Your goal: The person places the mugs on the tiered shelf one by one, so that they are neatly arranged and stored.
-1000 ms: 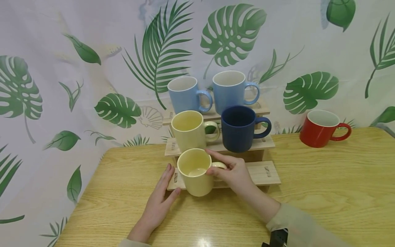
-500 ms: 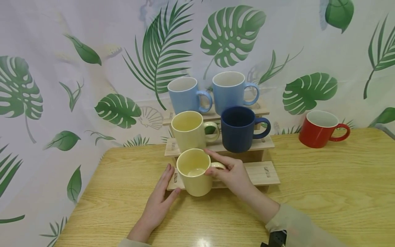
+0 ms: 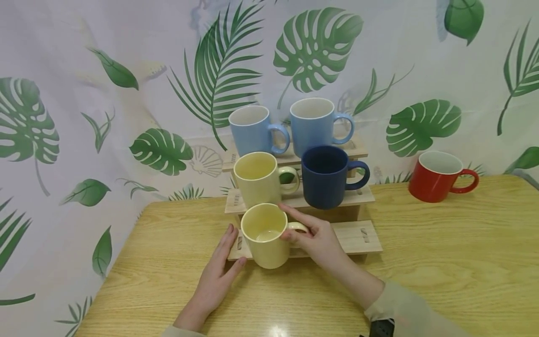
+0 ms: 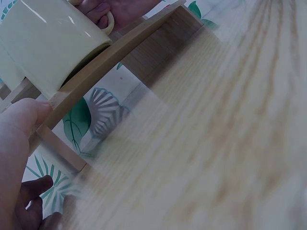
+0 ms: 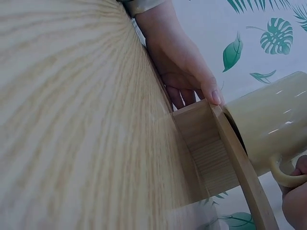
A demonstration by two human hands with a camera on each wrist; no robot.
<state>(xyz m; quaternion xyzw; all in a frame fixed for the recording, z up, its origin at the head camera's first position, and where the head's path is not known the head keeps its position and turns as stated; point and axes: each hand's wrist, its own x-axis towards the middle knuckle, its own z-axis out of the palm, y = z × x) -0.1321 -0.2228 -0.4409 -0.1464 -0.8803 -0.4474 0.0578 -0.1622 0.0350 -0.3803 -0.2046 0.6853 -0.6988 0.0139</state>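
Note:
In the head view a pale yellow mug [image 3: 269, 252] stands upright on the lowest step of a wooden tiered rack [image 3: 353, 238]. My right hand [image 3: 318, 236] holds this mug by its handle side, thumb on the wall and index finger along the rim. The handle [image 5: 283, 177] is partly hidden by fingers in the right wrist view. My left hand [image 3: 216, 271] grips the left end of that step; its thumb [image 4: 31, 112] lies at the front edge beside the mug. Behind stand another yellow mug [image 3: 258, 185] and a dark blue mug [image 3: 322, 185].
Two light blue mugs, one on the left [image 3: 250, 133] and one on the right [image 3: 310, 128], stand on the top step. A red mug [image 3: 433, 180] sits on the wooden table [image 3: 442, 262] at right. A leaf-print cloth [image 3: 139, 107] hangs behind.

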